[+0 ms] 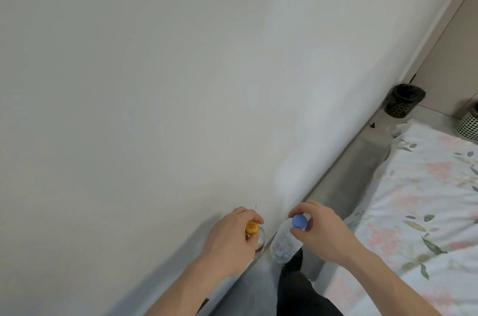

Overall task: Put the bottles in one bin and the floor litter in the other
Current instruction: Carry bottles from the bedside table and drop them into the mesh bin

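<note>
Two bottles held up side by side, apart, low in the view above the strip of floor (344, 186) between wall (155, 82) and bed (419, 199). Clear water bottle (284, 244) with blue cap (299, 220), pinched at the cap by right hand (319, 222), fingers curled round it. Smaller bottle (78, 240) with yellow cap (71, 227), gripped near the top by left hand (230, 236), mostly hidden behind it. Far along the floor, dark bin (403, 104) at the wall's end; white perforated bin (469, 121) just right of it, cut by the frame edge. Flowered cover on the bed.
</note>
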Demonstrator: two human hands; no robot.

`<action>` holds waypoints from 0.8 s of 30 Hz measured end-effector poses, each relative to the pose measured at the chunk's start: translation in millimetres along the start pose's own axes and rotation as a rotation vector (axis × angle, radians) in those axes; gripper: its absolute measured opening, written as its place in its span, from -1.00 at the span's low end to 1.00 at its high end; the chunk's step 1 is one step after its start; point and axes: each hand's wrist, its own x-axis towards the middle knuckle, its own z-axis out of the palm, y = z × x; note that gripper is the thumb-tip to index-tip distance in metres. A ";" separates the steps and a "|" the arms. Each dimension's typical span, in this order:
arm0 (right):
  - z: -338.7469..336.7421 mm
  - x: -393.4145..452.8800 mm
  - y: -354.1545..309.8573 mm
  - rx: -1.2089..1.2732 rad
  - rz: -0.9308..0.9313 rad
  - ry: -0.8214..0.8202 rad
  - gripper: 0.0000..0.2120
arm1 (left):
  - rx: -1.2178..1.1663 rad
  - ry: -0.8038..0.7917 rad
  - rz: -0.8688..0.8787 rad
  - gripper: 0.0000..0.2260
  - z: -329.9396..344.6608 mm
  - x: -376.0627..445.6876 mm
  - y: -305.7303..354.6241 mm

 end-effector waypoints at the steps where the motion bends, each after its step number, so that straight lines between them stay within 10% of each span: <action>1: -6.8 6.6 5.1 0.006 0.011 0.013 -0.82 | 0.002 -0.004 0.012 -0.76 -0.2 12.1 4.6; 24: -268.1 198.3 235.5 0.111 0.204 0.218 -0.82 | 0.056 -0.137 0.197 -0.75 62.7 417.4 236.3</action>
